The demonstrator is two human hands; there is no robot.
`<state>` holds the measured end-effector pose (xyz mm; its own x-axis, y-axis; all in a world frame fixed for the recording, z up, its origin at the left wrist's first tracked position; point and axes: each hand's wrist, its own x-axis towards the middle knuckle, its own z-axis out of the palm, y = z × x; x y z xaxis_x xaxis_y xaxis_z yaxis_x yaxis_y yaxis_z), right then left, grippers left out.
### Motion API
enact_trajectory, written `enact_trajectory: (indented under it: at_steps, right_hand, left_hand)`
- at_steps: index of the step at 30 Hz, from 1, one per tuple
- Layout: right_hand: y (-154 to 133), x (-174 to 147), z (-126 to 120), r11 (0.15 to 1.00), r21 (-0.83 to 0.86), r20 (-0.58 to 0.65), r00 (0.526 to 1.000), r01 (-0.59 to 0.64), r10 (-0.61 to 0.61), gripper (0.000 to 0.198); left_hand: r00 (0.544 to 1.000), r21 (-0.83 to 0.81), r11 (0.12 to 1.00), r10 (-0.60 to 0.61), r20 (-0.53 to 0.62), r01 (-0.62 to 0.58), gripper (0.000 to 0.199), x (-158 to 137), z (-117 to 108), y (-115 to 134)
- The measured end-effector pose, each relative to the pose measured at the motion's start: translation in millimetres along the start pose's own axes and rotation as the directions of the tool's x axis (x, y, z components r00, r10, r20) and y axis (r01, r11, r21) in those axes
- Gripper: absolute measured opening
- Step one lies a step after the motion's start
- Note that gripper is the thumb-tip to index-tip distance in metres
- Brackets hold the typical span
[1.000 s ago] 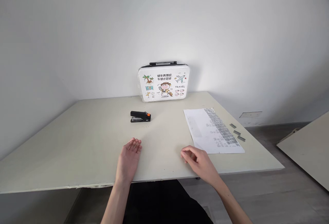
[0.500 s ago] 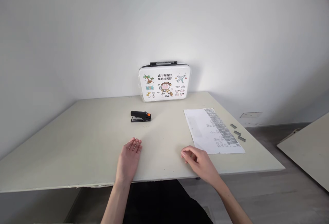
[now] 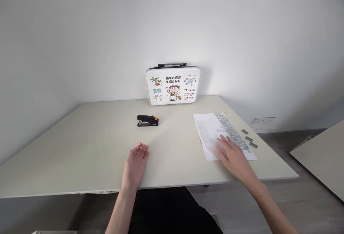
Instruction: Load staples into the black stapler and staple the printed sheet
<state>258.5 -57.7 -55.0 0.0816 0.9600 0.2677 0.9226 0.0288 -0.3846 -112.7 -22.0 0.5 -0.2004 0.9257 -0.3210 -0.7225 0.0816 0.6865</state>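
Stapler [image 3: 147,120]: is laid on the tabletop [image 3: 94,141].
Left hand [image 3: 135,164]: is held palm up at the near side of the stapler, fingers loosely curled.
Paper [image 3: 206,130]: is laid flat to the right of the stapler.
Right hand [image 3: 234,156]: is spread over the paper's near part; contact cannot be told.
Grey strips [image 3: 249,139]: three are set well right of the stapler.

A white printed sheet [image 3: 208,132] lies flat, with a black, orange-marked stapler [image 3: 147,120] upright to its left.
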Motion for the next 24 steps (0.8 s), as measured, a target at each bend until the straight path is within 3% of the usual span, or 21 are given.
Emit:
enact_trajectory:
  at_steps: [3, 6, 8, 10, 12, 14, 17, 19, 22, 24]
  right_hand:
    - [3, -13, 10, 0.996, -0.084, 0.062, 0.998, 0.01, -0.005, 0.063]
    - [-21, -34, 14, 0.994, -0.103, 0.073, 0.997, 0.038, -0.031, 0.064]
    - [-48, -49, 12, 0.996, -0.069, 0.12, 0.991, 0.059, -0.05, 0.064]
    - [-78, -63, 4, 0.996, 0.018, 0.17, 0.982, 0.082, -0.084, 0.061]
    - [-103, -72, -8, 0.975, 0.17, 0.236, 0.954, 0.144, -0.182, 0.054]
    - [-118, -74, -21, 0.937, 0.316, 0.259, 0.937, 0.147, -0.235, 0.051]
    - [-118, -66, -34, 0.89, 0.447, 0.22, 0.953, 0.093, -0.21, 0.047]
    - [-107, -57, -36, 0.874, 0.483, 0.194, 0.967, 0.052, -0.165, 0.045]
    - [-85, -43, -34, 0.872, 0.489, 0.156, 0.982, 0.013, -0.102, 0.044]
    - [-70, -36, -32, 0.88, 0.476, 0.134, 0.99, -0.016, -0.054, 0.043]
  left_hand:
    - [1.0, 0.033, 0.999, 0.012, 0.008, -0.012, 0.019, 2, -4, -3]
    - [0.991, 0.188, 0.974, 0.112, 0.076, -0.125, 0.017, 1, -5, -10]
    - [0.952, 0.399, 0.871, 0.217, 0.214, -0.288, 0.019, -3, 1, -16]
    - [0.889, 0.585, 0.683, 0.232, 0.394, -0.438, 0.017, -10, 13, -23]
    - [0.825, 0.66, 0.528, 0.154, 0.544, -0.534, 0.015, -16, 27, -30]
    - [0.764, 0.658, 0.467, 0.061, 0.642, -0.59, 0.02, -17, 39, -38]
    - [0.708, 0.666, 0.387, -0.047, 0.705, -0.638, 0.035, -12, 47, -49]
    - [0.692, 0.685, 0.282, -0.092, 0.716, -0.672, 0.041, -6, 44, -53]
    - [0.665, 0.674, 0.152, -0.109, 0.739, -0.723, 0.042, 1, 35, -53]
    - [0.652, 0.656, 0.138, -0.082, 0.754, -0.742, 0.038, 5, 26, -45]
